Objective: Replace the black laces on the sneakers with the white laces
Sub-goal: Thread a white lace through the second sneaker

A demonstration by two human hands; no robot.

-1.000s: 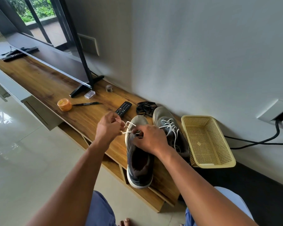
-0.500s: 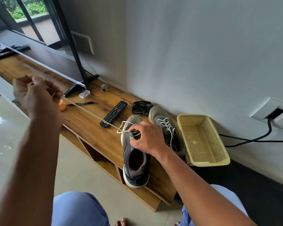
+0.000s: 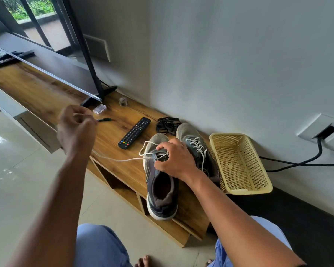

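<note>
White lace [image 3: 123,160] runs from the near sneaker [image 3: 161,189] on the wooden shelf [image 3: 123,170] out toward his raised left hand [image 3: 76,130], fingers curled, seemingly pinching it. His right hand [image 3: 175,160] pinches lace at the eyelets.

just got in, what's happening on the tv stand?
A person is relacing sneakers. The left hand has a grip on one end of a white lace and holds it out to the side, while the right hand holds the near sneaker at its eyelets. The far sneaker already has white laces. The black laces lie bundled beside a remote.
</note>
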